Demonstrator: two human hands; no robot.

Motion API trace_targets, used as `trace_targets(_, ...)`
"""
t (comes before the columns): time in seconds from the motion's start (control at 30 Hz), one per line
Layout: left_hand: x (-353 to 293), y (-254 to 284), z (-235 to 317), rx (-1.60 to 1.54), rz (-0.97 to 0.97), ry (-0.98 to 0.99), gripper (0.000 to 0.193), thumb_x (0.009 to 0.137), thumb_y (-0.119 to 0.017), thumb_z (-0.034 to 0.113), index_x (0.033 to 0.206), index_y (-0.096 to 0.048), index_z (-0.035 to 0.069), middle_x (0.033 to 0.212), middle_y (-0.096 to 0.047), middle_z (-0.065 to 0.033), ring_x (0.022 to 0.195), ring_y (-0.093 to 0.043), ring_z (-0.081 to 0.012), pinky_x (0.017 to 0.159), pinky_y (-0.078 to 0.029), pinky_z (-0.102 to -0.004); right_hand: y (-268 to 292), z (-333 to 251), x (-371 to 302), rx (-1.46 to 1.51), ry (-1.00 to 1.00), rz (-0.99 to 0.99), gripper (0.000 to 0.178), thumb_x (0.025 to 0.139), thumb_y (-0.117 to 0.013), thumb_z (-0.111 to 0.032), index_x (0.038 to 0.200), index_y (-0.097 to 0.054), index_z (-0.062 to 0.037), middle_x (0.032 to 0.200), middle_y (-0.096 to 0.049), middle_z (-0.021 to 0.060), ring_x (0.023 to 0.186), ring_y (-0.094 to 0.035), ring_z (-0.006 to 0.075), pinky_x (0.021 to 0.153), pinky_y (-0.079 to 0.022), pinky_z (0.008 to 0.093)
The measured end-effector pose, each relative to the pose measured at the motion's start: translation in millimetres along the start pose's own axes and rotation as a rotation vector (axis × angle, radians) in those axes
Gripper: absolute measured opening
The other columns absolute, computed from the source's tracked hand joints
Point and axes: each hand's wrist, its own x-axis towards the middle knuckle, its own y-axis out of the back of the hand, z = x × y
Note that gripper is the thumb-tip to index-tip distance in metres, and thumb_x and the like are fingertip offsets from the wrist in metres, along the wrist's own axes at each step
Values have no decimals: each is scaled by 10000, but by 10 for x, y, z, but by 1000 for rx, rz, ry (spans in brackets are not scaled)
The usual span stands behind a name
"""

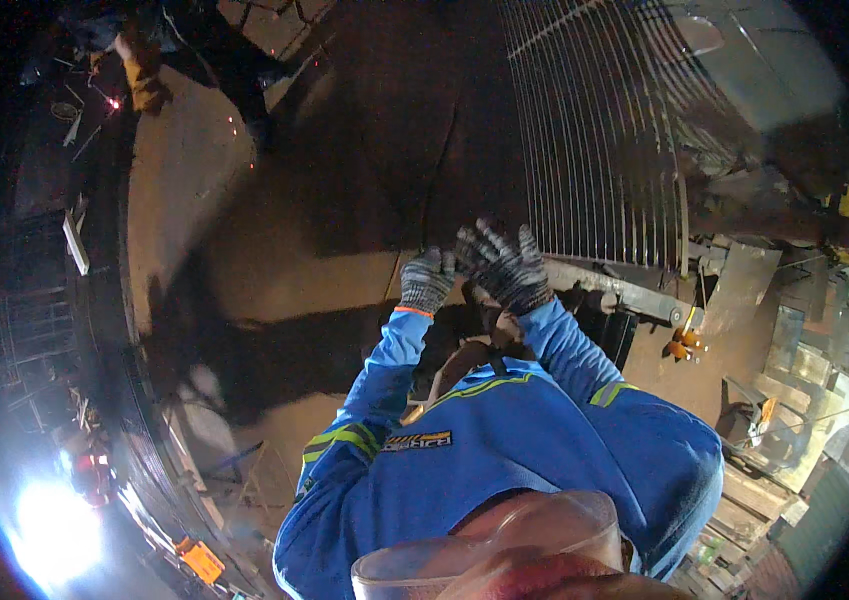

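Observation:
Both my hands wear grey and black knit gloves and are held up in front of my blue sleeves. My left hand [427,281] is closed, its fingers curled in; whatever may be inside is hidden. Close to its right, my right hand [506,268] has its fingers apart and holds nothing that I can see. Just beyond my right hand stands a large rack of parallel metal bars [594,140]. A grey metal beam [624,291] runs along the rack's near end, beside my right wrist.
At the far left another person, with a tan work glove [147,88], is near a red glow and flying sparks. A bright light [57,535] shines at the lower left. Scrap plates and boards [794,400] lie at the right, near an orange object [682,345].

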Motion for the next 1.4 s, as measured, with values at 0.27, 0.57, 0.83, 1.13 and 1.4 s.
trace_targets(0.27,952,-70,-483,-1144,-1,735,253,883,-458,237,937,-613,44,912,-617,-189,829,-580,-346,717,-458,-415,-241,299,1018,816,127,-99,445,872,-410,-335,1276,-416,-149,1359,-380,25,1246,-361,227,1018,-283,444)
trace_targets(0.57,3311,83,-1100,-272,-313,434,391,846,-423,353,1045,-601,66,1023,-589,-198,951,-542,-388,847,-427,-438,-1007,733,3194,1791,-325,-202,388,904,-424,-165,1264,-403,-23,1266,-467,107,1123,-474,212,992,-351,334)
trace_targets(0.83,5857,593,-1994,-392,-130,514,396,854,-464,362,903,-635,8,844,-618,-229,874,-592,-369,796,-455,-414,-995,1529,5302,2554,-327,-94,463,911,-414,-194,1334,-317,-30,1308,-390,131,1176,-407,216,1038,-289,337)
trace_targets(1.13,8830,683,-2341,-229,-96,80,374,812,-506,433,817,-616,76,744,-605,-210,751,-585,-392,643,-460,-467,-1538,2853,8100,2945,-790,103,384,931,-363,-189,1292,-386,-57,1332,-385,106,1218,-370,213,1067,-249,357)
trace_targets(1.4,12112,758,-3022,-56,-64,14,347,810,-506,397,829,-622,70,789,-598,-218,787,-563,-382,714,-437,-477,-2530,4454,11043,3441,-678,119,374,886,-460,-165,1249,-455,-77,1237,-492,119,1119,-477,234,972,-381,359)
